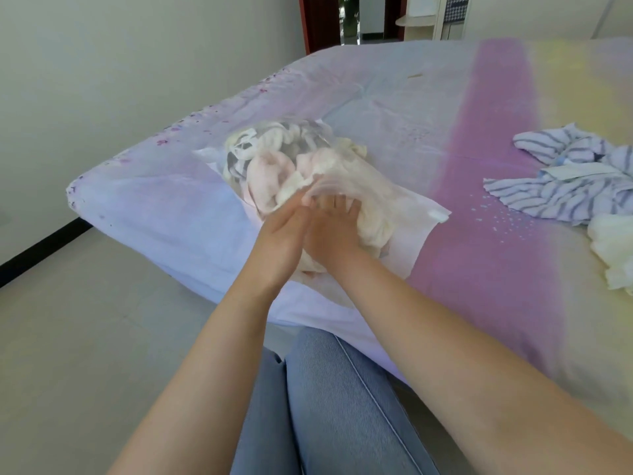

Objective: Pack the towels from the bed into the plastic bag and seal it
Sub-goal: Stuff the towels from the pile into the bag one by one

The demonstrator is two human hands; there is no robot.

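Observation:
A clear plastic bag lies on the bed near its front corner, stuffed with pink, cream and striped towels. A cream towel bulges at the bag's mouth. My left hand and my right hand lie side by side with straight fingers, pressing the towels into the bag's opening. The fingertips of both hands are partly under the plastic film. On the bed to the right lie a blue-and-white striped towel and a cream towel, loose.
The bed has a lilac, pink and pale yellow cover, and its near corner sits just in front of my knees. Bare floor lies to the left, a wall behind it. A doorway opens at the far end.

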